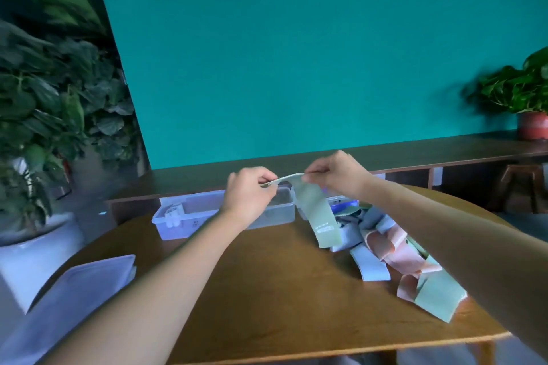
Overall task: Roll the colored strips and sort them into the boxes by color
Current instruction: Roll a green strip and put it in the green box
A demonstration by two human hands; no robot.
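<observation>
Both hands up: left hand [250,192] and right hand [335,176] pinch the green strip [317,210] at its top end, fingers clenched; it hangs limp, light, floppy — best rolled from that end.

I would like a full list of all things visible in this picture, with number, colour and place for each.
green strip: one, pale green, held up between both hands
loose strips: a pile, pink, white, green, table right
clear box: one, transparent, far side behind the hands
white rolls: a few, inside the box's left end
lids: number unclear, pale, table left edge
table: one, brown wood
potted plant: one, green in red pot, far right shelf
left hand: pinching the strip's end
right hand: pinching the strip's top
</observation>
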